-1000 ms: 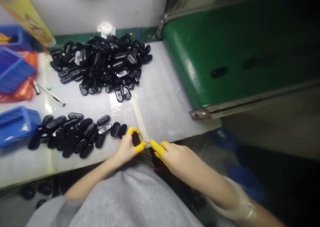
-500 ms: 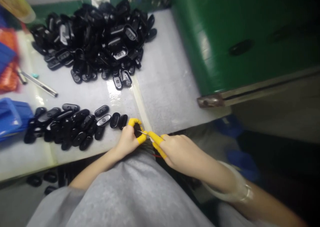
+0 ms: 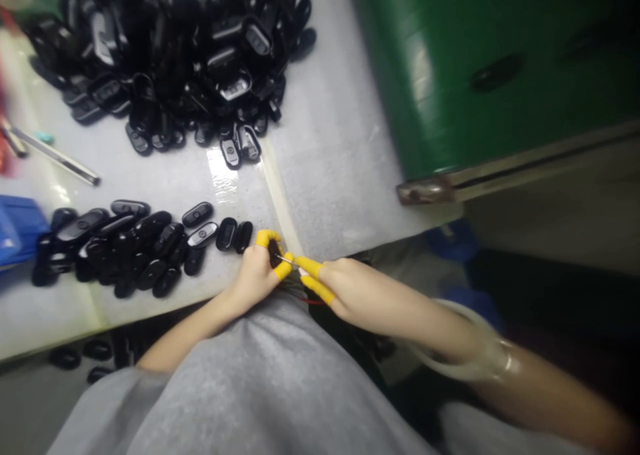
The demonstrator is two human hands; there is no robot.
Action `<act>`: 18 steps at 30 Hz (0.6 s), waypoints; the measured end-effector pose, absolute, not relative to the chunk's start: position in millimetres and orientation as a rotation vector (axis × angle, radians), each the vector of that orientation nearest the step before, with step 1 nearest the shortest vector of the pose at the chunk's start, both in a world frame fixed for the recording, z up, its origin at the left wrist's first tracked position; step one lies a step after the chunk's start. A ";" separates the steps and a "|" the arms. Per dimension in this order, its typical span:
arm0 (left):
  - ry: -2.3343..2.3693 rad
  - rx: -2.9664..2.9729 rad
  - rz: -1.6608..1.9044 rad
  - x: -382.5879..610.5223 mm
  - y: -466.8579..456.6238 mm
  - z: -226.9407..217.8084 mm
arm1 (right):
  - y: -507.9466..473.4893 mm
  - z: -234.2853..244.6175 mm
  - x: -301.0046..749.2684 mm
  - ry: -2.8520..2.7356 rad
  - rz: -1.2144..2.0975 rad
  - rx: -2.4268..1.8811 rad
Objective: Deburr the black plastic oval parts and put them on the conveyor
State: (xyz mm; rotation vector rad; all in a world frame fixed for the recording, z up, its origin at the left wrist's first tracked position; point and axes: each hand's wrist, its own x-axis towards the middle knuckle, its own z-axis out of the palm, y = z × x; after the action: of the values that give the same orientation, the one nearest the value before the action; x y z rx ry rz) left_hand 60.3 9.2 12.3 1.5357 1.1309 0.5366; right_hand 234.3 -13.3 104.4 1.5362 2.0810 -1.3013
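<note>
My left hand [image 3: 254, 275], with yellow finger cots, pinches a small black oval capsule [image 3: 275, 253] at the table's front edge. My right hand [image 3: 345, 285], also wearing yellow finger cots, holds a thin metal pick [image 3: 286, 259] whose tip meets that capsule. Just left of my hands lies a loose group of similar capsules [image 3: 120, 248]. A much bigger heap of black capsules [image 3: 175, 61] sits farther back. A thin red wire [image 3: 313, 301] shows below my right fingers. The capsule's underside is hidden by my fingers.
The capsules lie on a white foam-covered bench [image 3: 330, 141]. A green panel [image 3: 480, 75] rises to the right. A metal tool [image 3: 55, 156] lies at left, beside a blue bin [image 3: 15, 231]. More black capsules lie on the floor [image 3: 97, 350].
My view has shifted, moving the bench up and left in the frame. My hands have come closer together, and the pick's tip now sits against the capsule.
</note>
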 end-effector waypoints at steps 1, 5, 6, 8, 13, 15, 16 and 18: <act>1.132 1.541 0.535 60.4 9.4 11.8 | -11.8 104.5 235.1 2.044 -1.388 1.565; 1.143 1.557 0.530 60.5 10.6 10.4 | -8.1 102.5 237.3 1.901 -1.716 1.653; 1.154 1.559 0.526 60.4 10.8 10.0 | -8.1 101.2 237.1 1.896 -1.753 1.661; 1.173 1.558 0.521 60.2 11.1 9.4 | -9.1 98.3 235.8 1.954 -1.686 1.657; 1.168 1.558 0.534 59.6 11.4 8.7 | -12.5 96.9 230.5 2.140 -1.108 1.465; 1.162 1.572 0.536 59.3 11.7 8.9 | -12.5 97.7 230.1 2.131 -1.098 1.459; 1.157 1.581 0.534 59.1 11.9 9.0 | -12.2 97.8 230.5 2.109 -1.180 1.493; 1.149 1.595 0.524 58.6 12.5 9.3 | -11.6 97.3 231.9 2.013 -1.471 1.602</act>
State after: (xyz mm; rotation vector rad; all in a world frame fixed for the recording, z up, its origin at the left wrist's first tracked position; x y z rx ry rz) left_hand 58.6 12.5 9.3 1.5952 1.1489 0.5240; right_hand 231.9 -11.6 97.3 1.6019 2.0132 -1.4705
